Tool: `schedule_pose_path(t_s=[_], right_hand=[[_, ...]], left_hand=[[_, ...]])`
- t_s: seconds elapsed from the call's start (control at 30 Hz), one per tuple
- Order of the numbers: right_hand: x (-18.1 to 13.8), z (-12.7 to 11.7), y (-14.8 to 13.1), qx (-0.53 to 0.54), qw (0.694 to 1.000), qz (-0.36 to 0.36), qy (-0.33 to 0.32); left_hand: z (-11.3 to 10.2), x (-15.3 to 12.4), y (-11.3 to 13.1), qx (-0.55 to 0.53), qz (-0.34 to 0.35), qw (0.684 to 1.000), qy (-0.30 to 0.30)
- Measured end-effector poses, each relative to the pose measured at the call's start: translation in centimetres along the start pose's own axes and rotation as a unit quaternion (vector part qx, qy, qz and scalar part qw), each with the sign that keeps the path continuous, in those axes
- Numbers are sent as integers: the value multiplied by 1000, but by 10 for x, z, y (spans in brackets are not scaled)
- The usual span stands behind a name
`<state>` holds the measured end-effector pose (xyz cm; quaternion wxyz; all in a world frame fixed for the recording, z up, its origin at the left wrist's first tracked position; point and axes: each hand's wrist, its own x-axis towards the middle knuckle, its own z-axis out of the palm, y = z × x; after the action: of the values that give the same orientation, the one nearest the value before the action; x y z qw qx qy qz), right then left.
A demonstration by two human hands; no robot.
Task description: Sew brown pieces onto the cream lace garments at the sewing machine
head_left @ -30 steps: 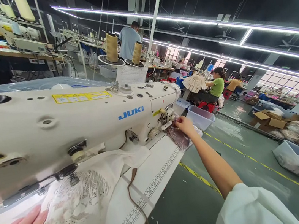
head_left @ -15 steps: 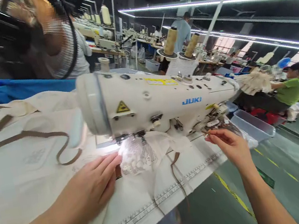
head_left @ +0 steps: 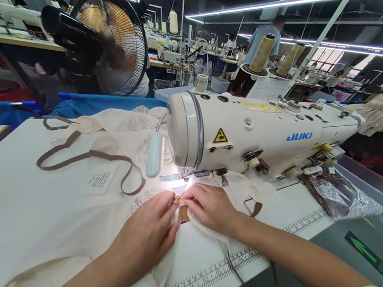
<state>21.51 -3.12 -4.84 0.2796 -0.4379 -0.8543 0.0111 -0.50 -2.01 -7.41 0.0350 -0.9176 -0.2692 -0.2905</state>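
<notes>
My left hand (head_left: 152, 227) and my right hand (head_left: 213, 206) meet just in front of the lit needle area of a white sewing machine (head_left: 226, 132). Between their fingertips is a small brown strip (head_left: 178, 198), pinched from both sides; its exact shape is too small to make out. Sheer off-white fabric with lace (head_left: 140, 200) lies beneath and around both hands. Long brown straps (head_left: 65, 162) run across the cloth on the left. Below the fingers, a brown patch (head_left: 184, 214) shows on the machine bed.
A printed ruler (head_left: 187, 285) follows the table's front edge. On the right, a plastic bag of brown pieces (head_left: 344, 193) sits by a clear bin (head_left: 372, 181). Behind the table stand a black fan (head_left: 114, 43) and blue cloth (head_left: 106, 101). Thread cones (head_left: 263, 54) rise behind the machine.
My right hand has come left from the table's right side to the needle area, bringing the small brown strip against my left fingertips. The view has turned left.
</notes>
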Motion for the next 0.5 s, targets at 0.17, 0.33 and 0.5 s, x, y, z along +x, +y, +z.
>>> schedule_pose_path(t_s=[0.17,0.33,0.5], right_hand=[[-2,6,20,-8,999,-34,18],[-3,8,22,29,999,-38,8],[-2,9,22,28,999,-42,-5]], left_hand=[[4,-7,1,3,2,1000,23],[-6,-10,-1,-71,-20,997,18],[-17,-1,2,-100,-45,994,-18]])
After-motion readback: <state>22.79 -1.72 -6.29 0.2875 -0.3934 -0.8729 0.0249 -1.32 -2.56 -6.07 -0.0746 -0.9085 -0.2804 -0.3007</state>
